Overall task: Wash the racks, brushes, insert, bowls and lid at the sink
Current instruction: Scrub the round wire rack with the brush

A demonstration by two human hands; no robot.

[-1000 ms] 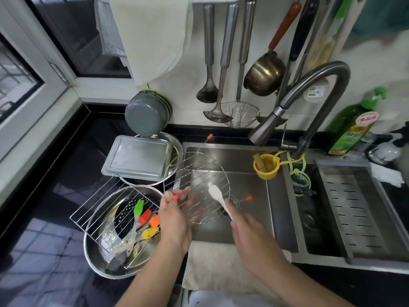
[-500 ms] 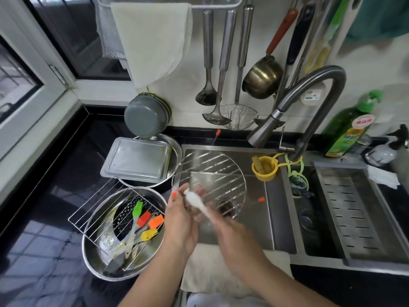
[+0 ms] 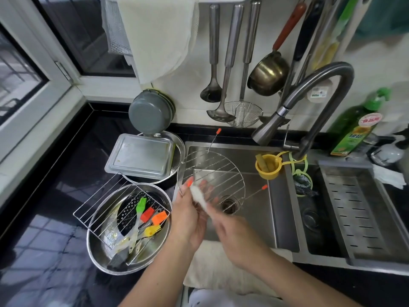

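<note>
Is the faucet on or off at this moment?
Off, as far as visible: no water stream falls from the faucet spout into the sink.

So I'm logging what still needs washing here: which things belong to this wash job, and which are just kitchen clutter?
Job:
round wire rack, held in the left hand
white scrubber, in the right hand
square wire rack
coloured silicone brushes
steel bowl
rectangular metal lid

Lying about:
hanging ladles
green detergent bottle
yellow cup

Black stone counter (image 3: 66, 165), white-framed window (image 3: 55, 69), white wall (image 3: 376, 63)
</note>
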